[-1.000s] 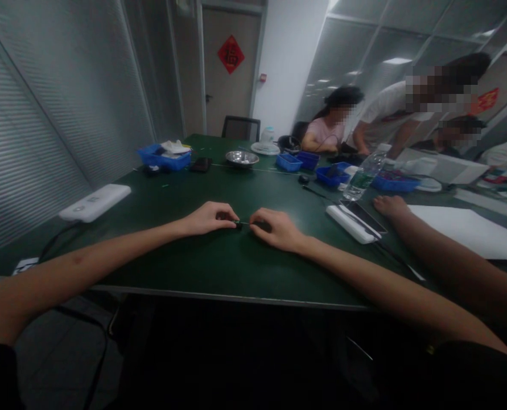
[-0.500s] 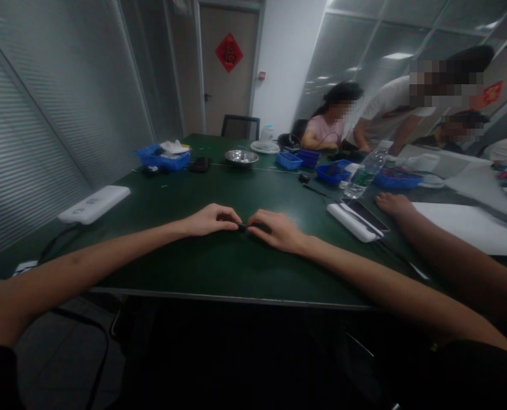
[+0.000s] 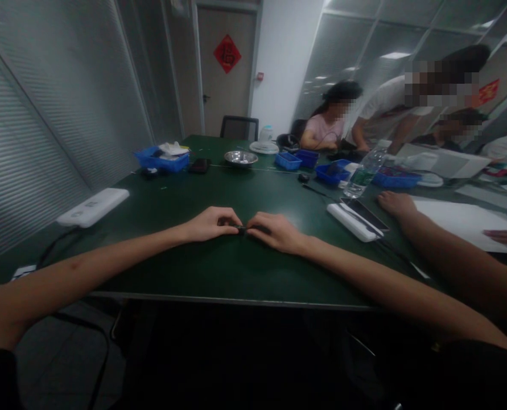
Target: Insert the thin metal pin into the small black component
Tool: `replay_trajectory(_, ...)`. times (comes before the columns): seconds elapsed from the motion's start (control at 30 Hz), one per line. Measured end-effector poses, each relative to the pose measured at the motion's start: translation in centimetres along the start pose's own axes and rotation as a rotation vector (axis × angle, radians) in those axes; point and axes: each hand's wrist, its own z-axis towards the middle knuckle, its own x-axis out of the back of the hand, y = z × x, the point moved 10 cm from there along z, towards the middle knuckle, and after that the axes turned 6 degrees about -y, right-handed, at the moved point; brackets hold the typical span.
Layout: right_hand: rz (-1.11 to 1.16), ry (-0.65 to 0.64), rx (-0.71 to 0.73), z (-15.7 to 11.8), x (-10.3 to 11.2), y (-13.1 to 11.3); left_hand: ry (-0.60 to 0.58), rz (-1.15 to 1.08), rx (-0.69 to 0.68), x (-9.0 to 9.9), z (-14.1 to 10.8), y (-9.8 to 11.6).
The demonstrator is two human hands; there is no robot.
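Between my fingertips, just above or on the green table [image 3: 236, 273], is a small dark piece [image 3: 241, 229], too small to name. My left hand [image 3: 213, 223] pinches it from the left, thumb and forefinger closed. From the right, my right hand [image 3: 274, 230] meets it with thumb and fingertips pressed together. Both hands rest low over the table, their fingertips almost touching. Most of the piece is covered by the fingers.
A white power bank [image 3: 353, 222] and a phone [image 3: 364, 214] lie right of my hands, beside a co-worker's arm [image 3: 441, 239]. Another white block [image 3: 94, 207] with a cable lies left. Farther back stand a metal bowl [image 3: 240, 159], blue trays [image 3: 161, 159] and a water bottle [image 3: 366, 169].
My hands stay almost in place, with the small dark piece slightly shifted between the fingertips. At the far right, a co-worker's hand now shows on the white sheet.
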Motion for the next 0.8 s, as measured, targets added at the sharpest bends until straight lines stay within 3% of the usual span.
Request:
replay_trajectory(0.1, 0.033, 0.004, -0.002, 0.0, 0.1, 0.0, 0.082, 0.094, -0.054, 0.4, -0.2, 0.9)
replay_trajectory(0.3, -0.034, 0.032, 0.010, -0.2, 0.3, -0.2, -0.039, -0.103, 0.071, -0.6, 0.2, -0.7)
replay_trajectory(0.43, 0.011, 0.034, 0.026, -0.2, 0.1, -0.1, 0.093, 0.063, -0.002, 0.2, 0.1, 0.9)
replay_trajectory(0.63, 0.036, 0.040, 0.064, 0.0, -0.1, -0.1, -0.037, -0.039, 0.055, -1.4, 0.5, 0.9)
replay_trajectory(0.8, 0.060, 0.126, 0.067, -0.2, 0.9, -0.1, 0.059, 0.020, 0.088, -0.3, 0.3, 0.4)
